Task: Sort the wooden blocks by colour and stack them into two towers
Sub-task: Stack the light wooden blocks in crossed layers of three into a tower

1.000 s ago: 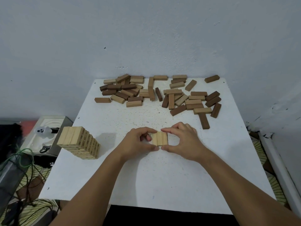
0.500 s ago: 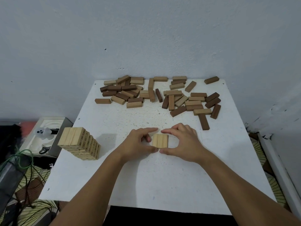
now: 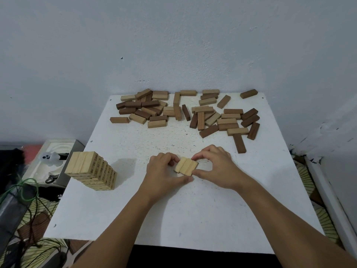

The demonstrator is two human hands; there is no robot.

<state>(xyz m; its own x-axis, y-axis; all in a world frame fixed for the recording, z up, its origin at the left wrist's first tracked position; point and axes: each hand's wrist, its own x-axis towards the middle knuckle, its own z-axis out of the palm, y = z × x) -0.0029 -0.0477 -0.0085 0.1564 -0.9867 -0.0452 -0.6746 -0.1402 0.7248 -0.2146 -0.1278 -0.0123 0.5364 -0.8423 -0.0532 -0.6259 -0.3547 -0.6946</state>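
While I am watching, both hands pinching three light blocks [image 3: 186,165], left hand [image 3: 164,171] and right hand [image 3: 215,167] curling round them, light tower [image 3: 90,170] standing well apart.

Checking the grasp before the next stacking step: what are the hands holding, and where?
Both hands, left hand and right hand, pinch a row of three light blocks by its outer edges.
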